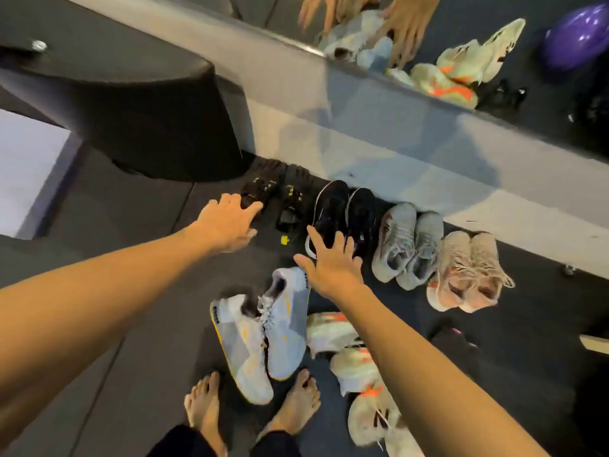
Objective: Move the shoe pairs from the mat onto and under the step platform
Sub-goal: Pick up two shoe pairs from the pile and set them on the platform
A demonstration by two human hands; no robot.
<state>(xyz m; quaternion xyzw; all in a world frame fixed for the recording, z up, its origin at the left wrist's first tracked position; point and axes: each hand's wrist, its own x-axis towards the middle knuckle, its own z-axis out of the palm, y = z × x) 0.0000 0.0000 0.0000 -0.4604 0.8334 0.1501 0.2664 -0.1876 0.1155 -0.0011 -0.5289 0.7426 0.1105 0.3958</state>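
Dark gym flooring, shoes lined along a pale wall base under a mirror.

Both hands reach up-frame toward the row: left hand [227,225], grip wide, fingertips touching the black-and-yellow pair [270,199] beside the black step platform [131,117]; right hand [329,258], fingers spread and holding nothing, over the black pair [342,209]. Toes point at the wall, heels toward the hands. A grey-blue pair [263,338] lies lower centre, nearest the feet.

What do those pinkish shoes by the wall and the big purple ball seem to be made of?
The pinkish-beige knit sneakers look like soft woven fabric: matt and fuzzy, with loose laces. The glossy purple ball looks like smooth rubber or vinyl, judging by its sharp white highlights, though blur leaves that open.
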